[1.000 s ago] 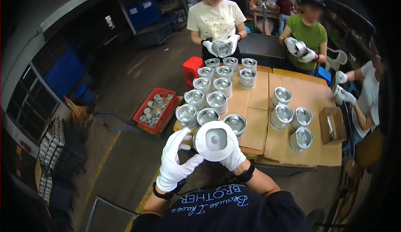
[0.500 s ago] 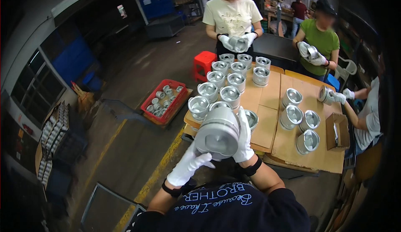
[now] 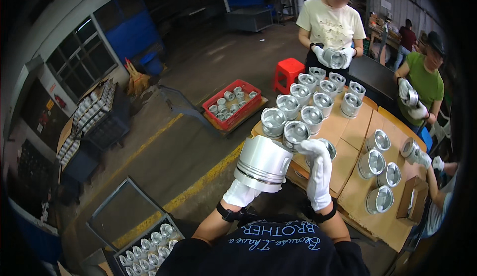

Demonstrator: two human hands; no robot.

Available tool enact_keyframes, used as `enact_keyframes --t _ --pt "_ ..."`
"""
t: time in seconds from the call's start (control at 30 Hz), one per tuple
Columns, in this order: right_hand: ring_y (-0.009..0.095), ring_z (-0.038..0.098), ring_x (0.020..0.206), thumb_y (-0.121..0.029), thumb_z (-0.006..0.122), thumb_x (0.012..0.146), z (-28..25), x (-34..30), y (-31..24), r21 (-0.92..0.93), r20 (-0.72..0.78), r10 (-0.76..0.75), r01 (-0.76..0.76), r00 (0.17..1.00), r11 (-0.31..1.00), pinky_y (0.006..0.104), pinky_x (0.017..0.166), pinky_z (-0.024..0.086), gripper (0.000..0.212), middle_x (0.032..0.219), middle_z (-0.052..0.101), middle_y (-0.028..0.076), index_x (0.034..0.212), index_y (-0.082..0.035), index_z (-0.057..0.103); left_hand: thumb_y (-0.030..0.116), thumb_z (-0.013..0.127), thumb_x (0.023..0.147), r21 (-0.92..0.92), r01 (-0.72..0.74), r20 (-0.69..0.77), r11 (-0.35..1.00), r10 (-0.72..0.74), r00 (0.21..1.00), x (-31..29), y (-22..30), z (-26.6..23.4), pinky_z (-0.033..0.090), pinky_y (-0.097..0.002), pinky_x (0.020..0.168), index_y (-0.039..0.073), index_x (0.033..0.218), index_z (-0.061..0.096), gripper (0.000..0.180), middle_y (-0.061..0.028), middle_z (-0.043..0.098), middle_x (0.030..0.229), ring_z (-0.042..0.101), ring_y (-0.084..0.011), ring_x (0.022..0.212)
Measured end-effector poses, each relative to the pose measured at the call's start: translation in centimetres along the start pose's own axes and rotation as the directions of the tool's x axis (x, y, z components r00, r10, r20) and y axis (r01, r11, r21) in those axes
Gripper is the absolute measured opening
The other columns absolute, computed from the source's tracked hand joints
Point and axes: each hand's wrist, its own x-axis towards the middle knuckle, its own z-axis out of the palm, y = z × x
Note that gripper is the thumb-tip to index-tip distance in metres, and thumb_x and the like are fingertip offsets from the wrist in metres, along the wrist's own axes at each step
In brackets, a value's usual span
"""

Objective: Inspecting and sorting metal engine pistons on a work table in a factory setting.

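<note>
A silver engine piston (image 3: 262, 157) is held up in front of my chest, its ringed end low and its smooth skirt toward the top. My left hand (image 3: 239, 194), in a white glove, supports it from beneath; most of its fingers are hidden behind the metal. Just right of the piston, my gloved right hand (image 3: 319, 171) is raised with its fingers stretched out, holding nothing. Beyond it, several more pistons (image 3: 296, 133) stand in rows on the cardboard-covered table (image 3: 343, 164).
A red crate (image 3: 232, 104) of small pistons sits left of the table, near a red stool (image 3: 287, 75). Lower left is a cart (image 3: 169, 220) loaded with pistons. Co-workers handle pistons across the table and at its right, beside a small cardboard box (image 3: 412, 199).
My right hand has come off the piston and opened. The piston has turned over in my left hand, its crown now downward. The whole view has swung to the left.
</note>
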Motion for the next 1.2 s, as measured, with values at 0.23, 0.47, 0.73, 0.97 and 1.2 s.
enact_keyframes --t 0.23,0.47,0.73,0.97,1.2 --pt "0.021 0.062 0.087 -0.037 0.087 0.068 0.3 -1.2 -3.0 -0.251 0.238 -0.073 0.134 0.969 0.959 0.0323 0.075 0.054 0.086 0.121 0.054 0.016 0.135 0.002 0.050 0.028 0.064 0.096 0.147 -0.300 -0.118 0.943 0.318 0.941 -0.4 0.0 1.1 0.045 -0.0378 0.106 0.009 0.147 0.039 0.060 -0.0065 0.053 0.140 0.054 -0.0203 0.126" --pt "0.027 0.063 0.101 -0.034 0.089 0.066 1.1 -1.9 -2.3 -0.327 0.162 -0.006 0.060 0.987 0.943 0.0359 0.082 0.055 0.095 0.130 0.051 0.020 0.140 0.004 0.043 0.008 0.068 0.090 0.296 -0.478 -0.037 0.827 0.510 0.859 1.1 0.6 2.4 0.040 -0.0337 0.110 0.004 0.151 0.032 0.071 -0.0078 0.047 0.145 0.049 -0.0167 0.130" --pt "0.027 0.062 0.108 -0.026 0.089 0.068 1.9 -2.5 -2.1 -0.272 0.128 0.116 -0.078 0.985 0.959 0.0352 0.084 0.055 0.103 0.133 0.049 0.020 0.148 0.004 0.031 0.002 0.074 0.083 0.434 -0.558 0.004 0.707 0.618 0.786 2.0 0.4 2.5 0.042 -0.0339 0.108 0.002 0.155 0.023 0.088 -0.0125 0.047 0.145 0.049 -0.0192 0.130" --pt "0.028 0.069 0.105 -0.005 0.083 0.072 1.8 -1.4 -2.6 -0.248 0.086 0.166 -0.141 0.982 0.959 0.0362 0.088 0.055 0.113 0.122 0.063 0.022 0.154 0.003 0.005 0.008 0.082 0.073 0.862 -0.480 0.218 0.162 0.736 0.641 0.6 1.4 3.4 0.053 -0.0370 0.087 -0.001 0.152 0.028 0.096 -0.0181 0.064 0.116 0.067 -0.0305 0.102" --pt "0.031 0.060 0.118 -0.011 0.092 0.062 1.0 -0.7 -0.6 -0.125 0.093 0.013 -0.002 0.996 0.992 0.0385 0.098 0.050 0.119 0.134 0.054 0.022 0.153 0.000 0.014 0.012 0.085 0.068 0.827 -0.466 0.528 -0.314 0.719 0.452 -0.4 3.2 4.9 0.054 -0.0396 0.080 -0.004 0.140 0.046 0.084 -0.0239 0.061 0.114 0.065 -0.0396 0.095"
